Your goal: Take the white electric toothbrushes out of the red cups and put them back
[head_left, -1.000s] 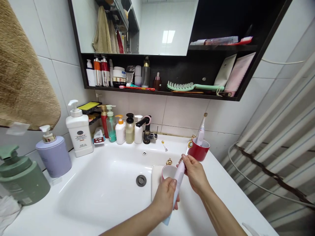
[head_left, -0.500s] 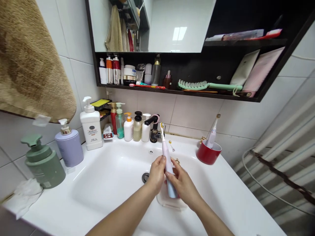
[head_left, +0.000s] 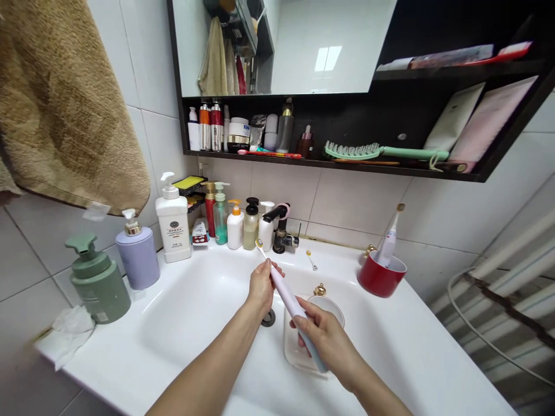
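Note:
Over the white sink (head_left: pixel 203 300) I hold a pink-to-blue electric toothbrush (head_left: pixel 286 294) in both hands, its brush head tilted up to the left. My left hand (head_left: pixel 262 289) grips it near the neck, just below the brush head. Around the lower part of the handle, my right hand (head_left: pixel 318 332) is closed. Beneath my right hand a clear tray (head_left: pixel 295 361) sits in the basin with a white-rimmed cup (head_left: pixel 340 311) in it or beside it. A loose brush head (head_left: pixel 311 261) lies on the back rim of the sink.
Behind the basin stands a black faucet (head_left: pixel 281 231). A red cup (head_left: pixel 379 283) at the right holds another electric toothbrush (head_left: pixel 389 242). Several pump bottles line the left and back, including a green one (head_left: pixel 97 289). Above hangs a dark cabinet (head_left: pixel 347 124); a brown towel (head_left: pixel 73 104) hangs left.
The toothbrush has swung from nearly upright to leaning left. My left hand has shifted left and up to its neck; my right hand has moved slightly lower right. The view has shifted a little.

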A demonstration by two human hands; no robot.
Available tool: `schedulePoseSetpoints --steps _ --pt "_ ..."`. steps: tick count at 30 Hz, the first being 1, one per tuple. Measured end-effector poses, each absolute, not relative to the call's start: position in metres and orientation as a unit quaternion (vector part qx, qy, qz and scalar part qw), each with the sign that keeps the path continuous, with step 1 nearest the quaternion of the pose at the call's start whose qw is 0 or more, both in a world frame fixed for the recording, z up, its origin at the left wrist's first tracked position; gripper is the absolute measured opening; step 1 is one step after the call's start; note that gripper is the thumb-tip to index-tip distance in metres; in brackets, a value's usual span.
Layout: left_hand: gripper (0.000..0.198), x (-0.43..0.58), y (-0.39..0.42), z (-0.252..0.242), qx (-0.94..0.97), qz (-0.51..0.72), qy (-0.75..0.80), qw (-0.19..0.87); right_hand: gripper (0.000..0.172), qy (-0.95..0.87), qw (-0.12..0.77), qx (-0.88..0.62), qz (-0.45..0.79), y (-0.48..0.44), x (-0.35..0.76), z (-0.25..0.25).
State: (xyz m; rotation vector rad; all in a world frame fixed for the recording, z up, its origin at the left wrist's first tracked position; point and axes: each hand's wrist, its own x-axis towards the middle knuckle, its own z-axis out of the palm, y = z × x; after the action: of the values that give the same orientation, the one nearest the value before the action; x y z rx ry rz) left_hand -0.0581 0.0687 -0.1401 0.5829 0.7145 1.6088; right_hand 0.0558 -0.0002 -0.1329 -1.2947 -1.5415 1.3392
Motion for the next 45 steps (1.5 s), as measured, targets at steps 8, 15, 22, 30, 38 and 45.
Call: schedulePoseSetpoints --steps 8,15,22,30,38,45 --pt "0.022 -0.056 0.067 -0.138 0.241 0.692 0.303 0.609 0.042 -0.617 0.397 -0.532 0.423 0.000 0.058 -0.133" --pt "0.021 -0.056 0.065 -0.136 0.238 0.689 0.295 0.618 0.045 -0.593 0.360 -0.480 0.536 -0.005 0.053 -0.126" --pt "0.020 -0.056 0.063 -0.135 0.242 0.669 0.306 0.632 0.041 -0.630 0.393 -0.530 0.409 -0.001 0.054 -0.132" --pt "0.028 -0.052 0.055 -0.126 0.327 0.634 0.311 0.629 0.031 -0.578 0.411 -0.465 0.530 -0.001 0.055 -0.125" --pt "0.022 -0.023 0.028 -0.163 0.617 0.481 0.426 0.455 0.026 -0.531 0.557 -0.524 0.366 0.033 0.098 -0.136" --pt "0.016 -0.009 0.023 -0.184 0.728 0.371 0.469 0.335 0.021 -0.634 0.391 -0.646 0.167 0.039 0.105 -0.164"
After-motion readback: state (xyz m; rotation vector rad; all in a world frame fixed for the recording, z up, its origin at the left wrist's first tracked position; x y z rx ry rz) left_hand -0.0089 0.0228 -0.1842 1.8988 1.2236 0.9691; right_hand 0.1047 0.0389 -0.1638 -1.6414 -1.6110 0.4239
